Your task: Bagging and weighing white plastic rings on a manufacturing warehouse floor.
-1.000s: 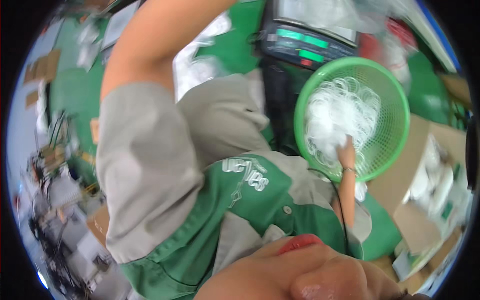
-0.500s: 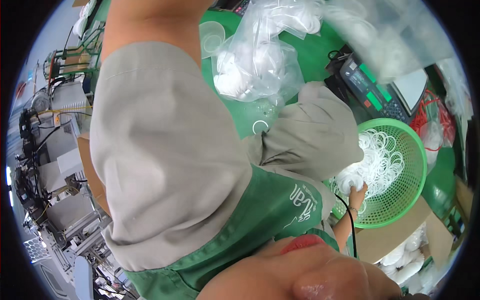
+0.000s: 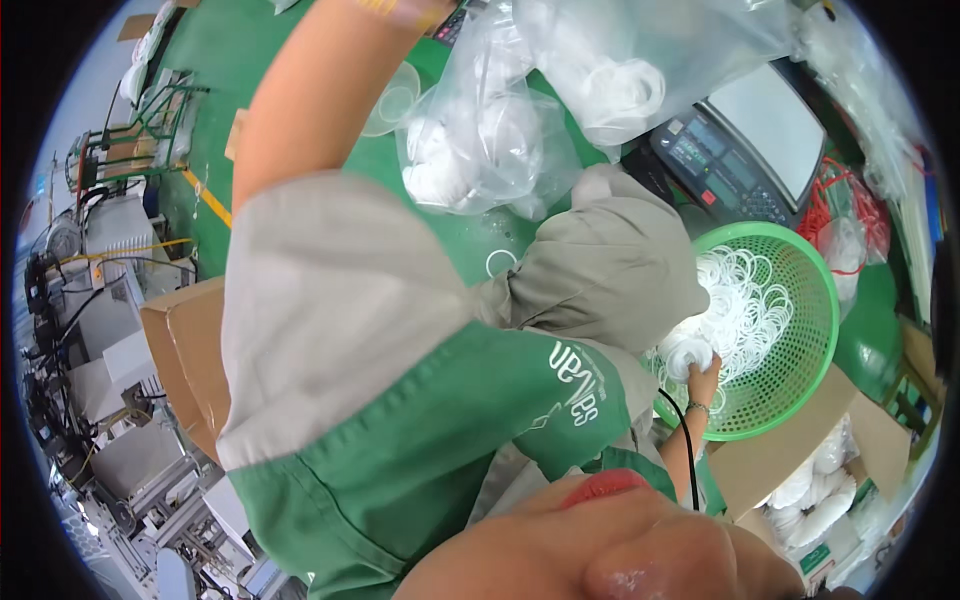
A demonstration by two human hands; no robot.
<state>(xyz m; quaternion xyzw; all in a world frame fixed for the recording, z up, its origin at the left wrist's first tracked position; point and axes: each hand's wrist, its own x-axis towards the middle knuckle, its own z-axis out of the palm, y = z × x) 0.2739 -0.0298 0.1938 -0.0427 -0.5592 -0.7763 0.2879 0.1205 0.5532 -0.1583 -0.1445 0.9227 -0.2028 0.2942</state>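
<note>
My right hand point(image 3: 703, 372) reaches into a round green mesh basket point(image 3: 805, 395) at the right. Its fingers are closed on a small bunch of white plastic rings point(image 3: 684, 352). Many more loose white rings point(image 3: 752, 298) lie in the basket. My left forearm point(image 3: 320, 90) is raised toward the top edge, and the hand itself is out of the picture. My grey and green sleeve and shoulder point(image 3: 340, 330) fill the middle and hide what lies beneath.
A weighing scale with a keypad point(image 3: 742, 150) stands behind the basket. Clear plastic bags of white rings point(image 3: 480, 150) and one loose ring point(image 3: 500, 263) lie on the green surface. Cardboard boxes sit at the left point(image 3: 185, 350) and lower right point(image 3: 810, 490). Machines point(image 3: 90, 300) line the left edge.
The view has swung, so the basket now sits lower and at the right while the bags and scale come into sight. My right hand stays in the basket among the rings.
</note>
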